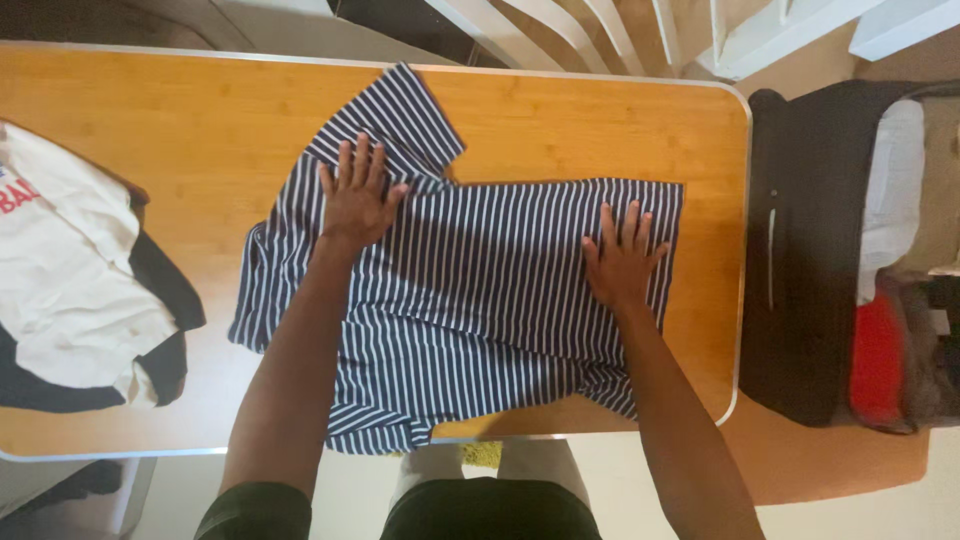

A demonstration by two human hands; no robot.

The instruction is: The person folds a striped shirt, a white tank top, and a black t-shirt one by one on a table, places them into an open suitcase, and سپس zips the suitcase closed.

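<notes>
1. Both hands press flat, fingers spread, gripping nothing: the left hand (355, 200) near a sleeve, the right hand (620, 262) near the hem of the striped shirt (470, 310).
2. The shirt lies spread across the middle of the wooden table (150, 120).
3. A white-and-black garment (70, 270) lies at the table's left end.
4. An open suitcase (810, 250) sits on the floor to the right; white chair slats (560, 25) stand beyond.

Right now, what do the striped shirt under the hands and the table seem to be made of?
Striped shirt: soft knit fabric, probably cotton, matte; it lies limp and creases under the left hand and right hand. Table: top looks like bamboo or wood laminate, smooth with slight sheen and fine grain; the pale rounded rim looks like metal or plastic.
</notes>
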